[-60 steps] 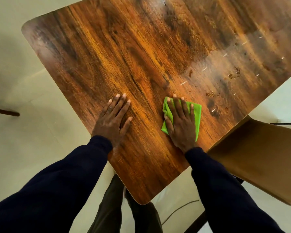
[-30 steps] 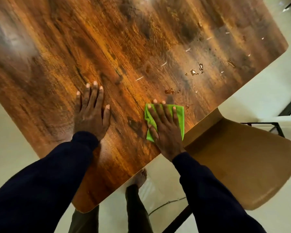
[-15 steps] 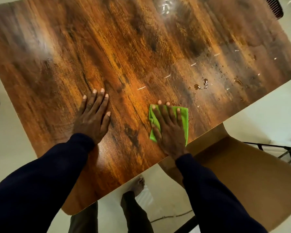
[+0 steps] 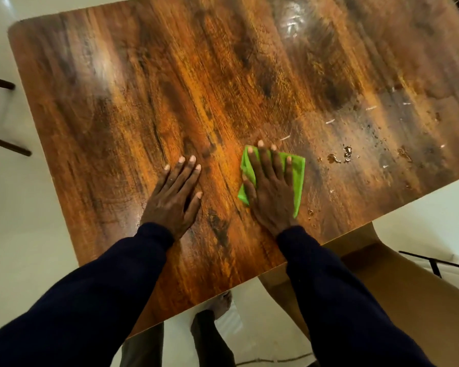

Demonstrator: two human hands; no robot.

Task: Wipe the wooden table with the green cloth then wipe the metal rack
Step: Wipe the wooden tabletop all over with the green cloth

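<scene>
Green cloth [image 4: 299, 178], folded, lies pressed under the right hand [image 4: 270, 193]; left hand [image 4: 174, 198] flat on wooden table [image 4: 223, 75], all fingers [image 4: 263, 160] straight.

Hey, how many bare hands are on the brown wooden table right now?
2. The left hand lies flat directly on the brown wooden table; the right hand presses the green cloth.

Wooden bench [image 4: 223, 75], glossy and dark-grained. A folded green cloth [image 4: 298, 173] lies flat on it beneath the flat right hand [image 4: 269, 192]. Left of the cloth, the left hand [image 4: 174, 193] rests flat. Right of the cloth lie droplets [image 4: 339, 156] and pale flecks [image 4: 329, 121].
</scene>
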